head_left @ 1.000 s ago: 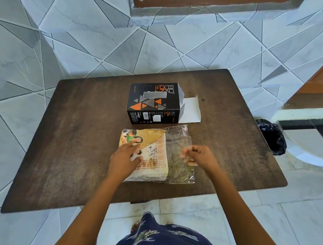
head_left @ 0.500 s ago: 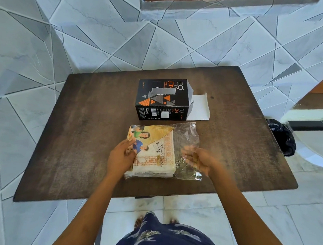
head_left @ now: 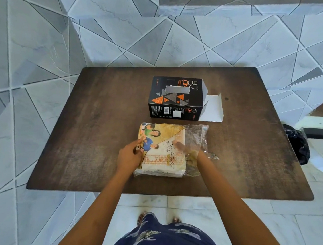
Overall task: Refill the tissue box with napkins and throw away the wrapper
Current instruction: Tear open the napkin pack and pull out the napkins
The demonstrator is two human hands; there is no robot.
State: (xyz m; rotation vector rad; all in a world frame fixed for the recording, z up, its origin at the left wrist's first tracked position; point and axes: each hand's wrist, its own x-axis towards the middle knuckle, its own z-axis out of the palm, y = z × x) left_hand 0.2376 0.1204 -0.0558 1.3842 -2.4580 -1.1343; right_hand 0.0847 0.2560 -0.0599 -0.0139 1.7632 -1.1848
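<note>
Black-and-orange tissue box (head_left: 176, 97), "FOCK ON" printed; left hand (head_left: 129, 155) gripping napkin pack (head_left: 161, 149); right hand (head_left: 188, 149) inside clear wrapper (head_left: 196, 137), grip unclear

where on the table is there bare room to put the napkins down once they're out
The table's whole left half, left of the box and pack, is bare. So is the right side, between the box's open flap and the table edge. The middle is crowded: box, pack, both hands.

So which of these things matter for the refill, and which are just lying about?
Job:
tissue box, end flap open
napkin pack
clear wrapper
black bin bag
left hand
right hand, inside the wrapper

Lying about:
table
tiled floor
</note>
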